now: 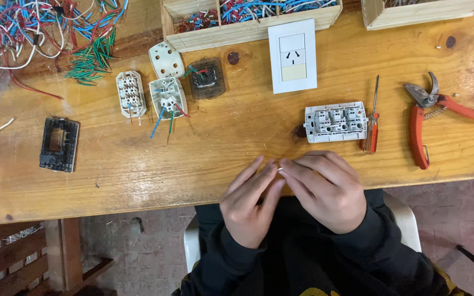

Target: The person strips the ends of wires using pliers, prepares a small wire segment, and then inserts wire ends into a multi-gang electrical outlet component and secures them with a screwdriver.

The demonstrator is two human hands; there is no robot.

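Here the left hand (248, 205) and right hand (325, 192) meet at the near edge of the bench (138, 170), fingers pinched together on something tiny and pale at their tips, too small to identify. Just beyond them lies a white switch module (336, 121), back side up with its terminals exposed, and touching its right edge is an orange-handled screwdriver (372, 123), within easy reach. Orange cutters (429, 118) lie farther right, a white wall plate (292, 55) behind.
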